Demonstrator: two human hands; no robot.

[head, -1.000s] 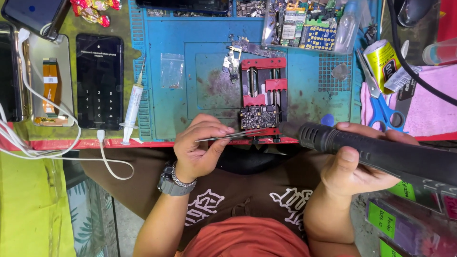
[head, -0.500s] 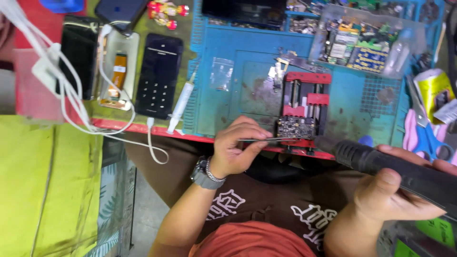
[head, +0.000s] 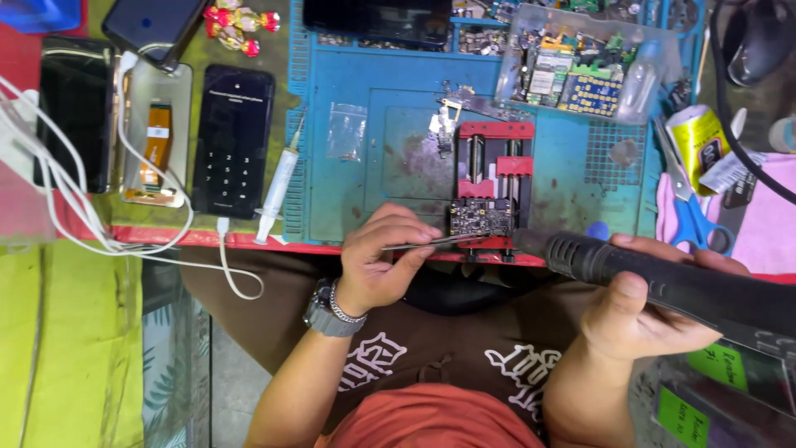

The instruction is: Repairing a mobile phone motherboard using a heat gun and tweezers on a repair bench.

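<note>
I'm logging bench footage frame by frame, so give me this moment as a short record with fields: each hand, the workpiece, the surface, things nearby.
left hand: pinches tweezers, tips at the circuit board
right hand: grips black hot-air handpiece, nozzle beside the board
workpiece: circuit board clamped in red holder
surface: blue work mat
nearby: syringe, dark phone, blue scissors, parts tray

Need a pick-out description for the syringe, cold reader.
Start at the blue work mat and go to its left edge. The syringe lies slanted along it, right of a dark phone. It is the only slim, white, translucent tube there.
</note>
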